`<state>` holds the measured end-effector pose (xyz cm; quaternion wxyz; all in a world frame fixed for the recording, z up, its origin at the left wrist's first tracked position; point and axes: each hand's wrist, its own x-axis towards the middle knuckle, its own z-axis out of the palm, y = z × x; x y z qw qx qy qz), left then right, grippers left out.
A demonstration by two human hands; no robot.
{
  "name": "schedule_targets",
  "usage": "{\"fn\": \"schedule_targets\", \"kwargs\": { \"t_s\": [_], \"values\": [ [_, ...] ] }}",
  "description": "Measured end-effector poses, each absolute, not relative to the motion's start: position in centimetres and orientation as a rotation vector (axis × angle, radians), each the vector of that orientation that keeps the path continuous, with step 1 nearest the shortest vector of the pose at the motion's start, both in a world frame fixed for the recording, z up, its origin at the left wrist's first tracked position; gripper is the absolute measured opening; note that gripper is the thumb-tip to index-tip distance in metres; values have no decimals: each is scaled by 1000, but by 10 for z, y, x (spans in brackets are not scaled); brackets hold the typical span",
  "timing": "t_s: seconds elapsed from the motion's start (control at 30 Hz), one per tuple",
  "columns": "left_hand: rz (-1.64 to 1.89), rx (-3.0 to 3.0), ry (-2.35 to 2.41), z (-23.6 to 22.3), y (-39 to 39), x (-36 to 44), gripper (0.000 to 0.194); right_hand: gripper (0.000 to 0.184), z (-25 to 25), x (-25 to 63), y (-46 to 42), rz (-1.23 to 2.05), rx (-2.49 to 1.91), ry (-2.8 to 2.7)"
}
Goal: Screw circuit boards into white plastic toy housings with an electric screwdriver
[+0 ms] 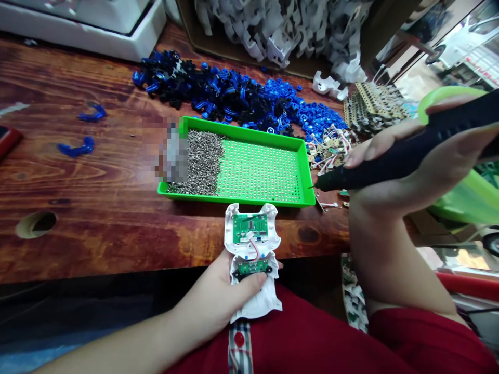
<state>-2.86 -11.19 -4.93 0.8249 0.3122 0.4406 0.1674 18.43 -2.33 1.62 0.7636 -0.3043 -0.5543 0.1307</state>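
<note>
My left hand [218, 298] grips a white plastic shell [253, 259] at the table's front edge, thumb pressed across its lower part. Inside the shell sit two green circuit boards joined by a red wire. My right hand [397, 171] is wrapped round a black electric screwdriver [393, 161]. Its tip points left, just off the right end of the green tray [280, 200]. The tray holds a heap of small silver screws [200, 161] at its left end and a perforated grid on the right.
A wooden table [97, 208] has a round hole at front left. Heaps of blue and black plastic parts [234, 98] lie behind the tray, white shells [288, 31] fill a box behind, and small wired boards [331, 148] lie at right. Two blue pieces lie at left.
</note>
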Motion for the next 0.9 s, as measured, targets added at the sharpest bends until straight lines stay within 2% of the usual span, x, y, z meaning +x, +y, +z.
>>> {"fn": "schedule_targets", "kwargs": {
  "t_s": [0.17,0.33,0.63,0.8,0.9],
  "values": [
    [415,603,987,-42,-113,-24,48,36,11,181,-26,377,-807,-1276],
    [413,604,1023,-37,-114,-21,49,31,-3,175,-28,335,-1099,-1268],
    [420,553,981,-37,-114,-21,57,23,-11,173,-30,339,-982,-1277],
    [432,573,971,-41,-115,-21,55,22,-12,171,-32,246,-1022,-1286],
    [418,601,946,-43,-115,-22,56,30,-6,180,-37,284,-1140,-1356]
  ]
}}
